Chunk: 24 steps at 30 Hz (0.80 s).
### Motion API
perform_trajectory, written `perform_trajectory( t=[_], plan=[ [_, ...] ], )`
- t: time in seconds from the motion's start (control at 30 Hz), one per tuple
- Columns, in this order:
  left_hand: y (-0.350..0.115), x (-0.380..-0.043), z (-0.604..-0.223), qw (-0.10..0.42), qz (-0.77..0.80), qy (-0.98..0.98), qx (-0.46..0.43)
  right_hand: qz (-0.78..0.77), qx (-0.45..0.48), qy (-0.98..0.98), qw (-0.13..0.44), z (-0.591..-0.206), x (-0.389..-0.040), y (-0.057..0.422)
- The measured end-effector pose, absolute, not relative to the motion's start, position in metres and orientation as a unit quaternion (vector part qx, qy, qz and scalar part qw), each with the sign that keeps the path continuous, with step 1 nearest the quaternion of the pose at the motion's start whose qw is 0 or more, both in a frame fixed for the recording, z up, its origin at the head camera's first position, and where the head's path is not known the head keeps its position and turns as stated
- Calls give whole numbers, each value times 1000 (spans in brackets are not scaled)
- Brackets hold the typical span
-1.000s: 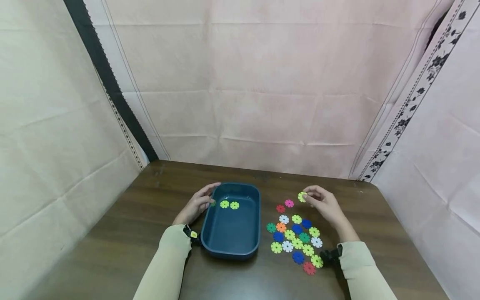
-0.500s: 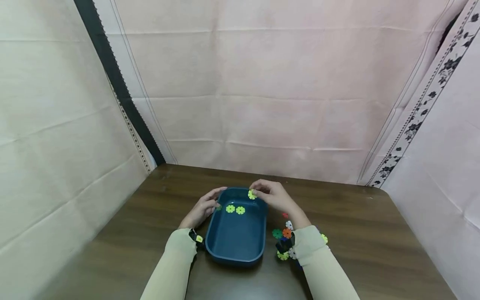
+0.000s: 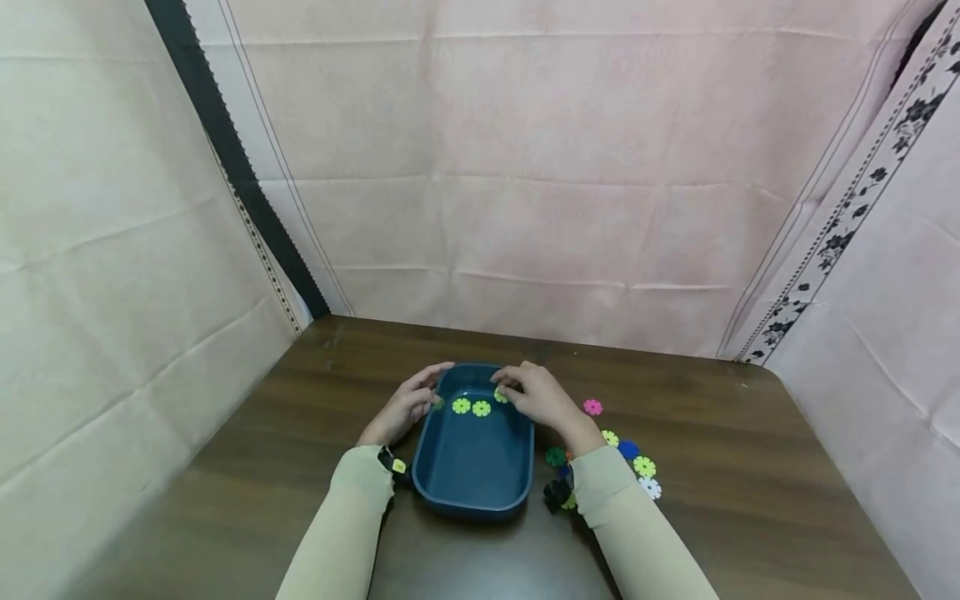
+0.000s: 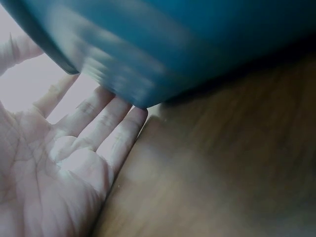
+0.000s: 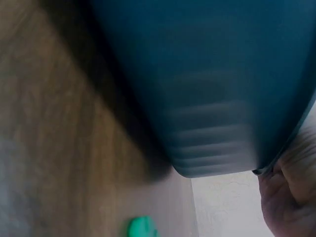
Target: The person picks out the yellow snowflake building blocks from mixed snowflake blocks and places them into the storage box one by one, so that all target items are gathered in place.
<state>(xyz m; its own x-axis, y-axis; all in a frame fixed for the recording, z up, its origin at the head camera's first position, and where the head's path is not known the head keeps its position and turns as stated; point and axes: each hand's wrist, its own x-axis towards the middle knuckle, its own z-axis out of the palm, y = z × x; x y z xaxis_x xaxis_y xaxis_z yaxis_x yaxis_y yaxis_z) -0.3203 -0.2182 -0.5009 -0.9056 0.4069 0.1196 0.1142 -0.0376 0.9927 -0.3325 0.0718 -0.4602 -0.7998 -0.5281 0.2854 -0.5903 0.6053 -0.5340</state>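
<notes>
A blue rectangular tray (image 3: 474,462) stands on the table, two yellow-green flower-shaped discs (image 3: 461,406) lying side by side inside its far part. My left hand (image 3: 402,408) holds the tray's far left edge, thumb at the rim. In the left wrist view its fingers (image 4: 106,121) lie fairly straight against the outer wall. Over the tray's far right part, my right hand (image 3: 540,402) pinches another yellow-green flower-shaped disc (image 3: 500,395). The right wrist view shows mostly the tray's outer wall (image 5: 207,98) and part of the hand (image 5: 291,197); the pinched disc is hidden there.
Right of the tray lie several loose flower-shaped discs, among them a pink one (image 3: 592,407), a green one (image 3: 555,456) and a white one (image 3: 650,487). My right forearm (image 3: 637,525) covers part of them. Pale cloth (image 3: 487,208) hangs behind the brown table (image 3: 712,467).
My right hand has moved left from beside the loose discs to above the tray, carrying the yellow-green disc, then slightly lower over it. The left hand stays on the tray.
</notes>
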Motion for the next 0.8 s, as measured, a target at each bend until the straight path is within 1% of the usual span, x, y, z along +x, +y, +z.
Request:
perform_trajectory(
  t=[0.33,0.5,0.8],
  plan=[
    [-217,-319,-503,111,698,682,190,253,365,-894,61,-458,-328,75],
    [-216,-319,-497,101,697,681,200,235,361,-900,60,-454,-329,74],
    [-217,-320,-498,106,695,686,187,238,360,-900,60,-457,-331,73]
  ],
)
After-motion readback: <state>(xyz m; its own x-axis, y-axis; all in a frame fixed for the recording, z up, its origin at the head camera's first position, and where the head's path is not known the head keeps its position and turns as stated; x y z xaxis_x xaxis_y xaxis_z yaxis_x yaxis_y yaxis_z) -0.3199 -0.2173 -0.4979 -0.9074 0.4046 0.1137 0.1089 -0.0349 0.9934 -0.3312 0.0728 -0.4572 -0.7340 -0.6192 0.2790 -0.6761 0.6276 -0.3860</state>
